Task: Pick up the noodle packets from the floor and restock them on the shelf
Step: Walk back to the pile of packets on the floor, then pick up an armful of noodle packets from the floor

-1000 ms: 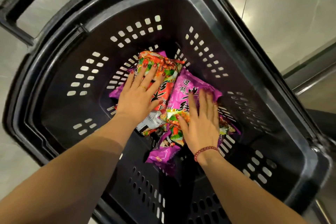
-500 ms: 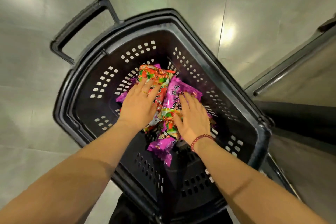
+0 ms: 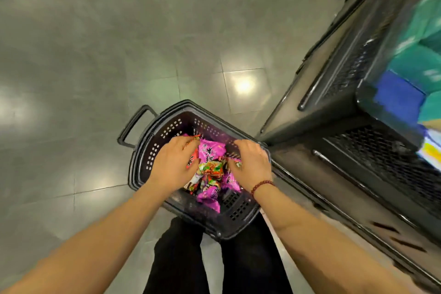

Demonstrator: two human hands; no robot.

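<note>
Noodle packets (image 3: 211, 151) gripped by left hand (image 3: 173, 166) and right hand (image 3: 251, 164) inside basket (image 3: 132, 170), shelf edge (image 3: 322, 131) just beside.

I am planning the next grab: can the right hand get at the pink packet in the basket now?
Probably yes. The right hand is inside the basket, right beside the pink packet, whose top lies uncovered.

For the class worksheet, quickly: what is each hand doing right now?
Left hand: closed, gripping noodle packets in the basket.
Right hand: fingers curled over the packets; whether it grips cannot be told.
</note>
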